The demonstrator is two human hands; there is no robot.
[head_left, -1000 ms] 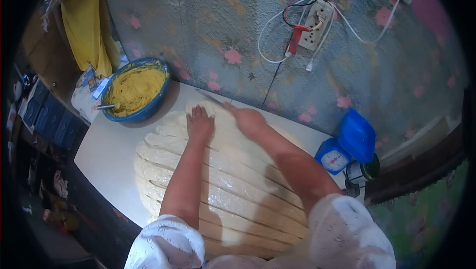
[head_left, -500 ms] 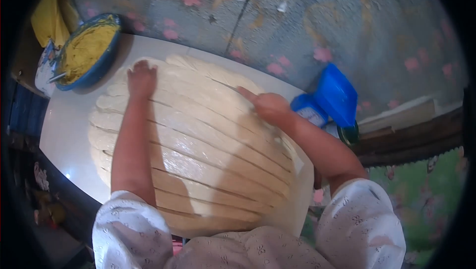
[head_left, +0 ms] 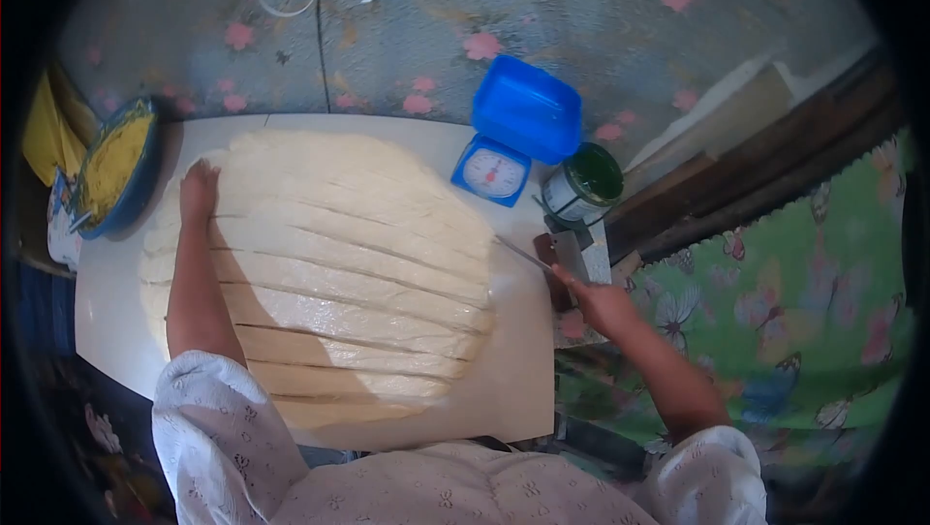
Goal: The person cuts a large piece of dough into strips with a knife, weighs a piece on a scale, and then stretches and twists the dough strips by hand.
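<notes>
A wide, flat sheet of pale dough (head_left: 358, 263), shiny on top, covers much of the white table (head_left: 513, 389). Several long, roughly parallel cuts run across it. My left hand (head_left: 200, 192) lies on its far left edge, fingers resting on the dough; their tips are hard to make out. My right hand (head_left: 603, 304) is closed around the handle of a thin knife (head_left: 524, 254), off the right side of the dough. The blade points back left, its tip by the dough's right edge. Beneath the knife and hand is a dark brown block with a grey flat piece (head_left: 570, 252).
A blue kitchen scale (head_left: 491, 169) stands at the back right, a blue plastic tub (head_left: 528, 108) tilted behind it. Beside them is a can (head_left: 581, 184) with a green inside. At the left sits a blue bowl (head_left: 118, 169) of yellow paste. Butterfly-print green cloth (head_left: 756, 312) hangs at right.
My right hand has moved with the knife from the dough's upper right to beyond its right edge. My left hand stays on the far left edge. The view has shifted right.
</notes>
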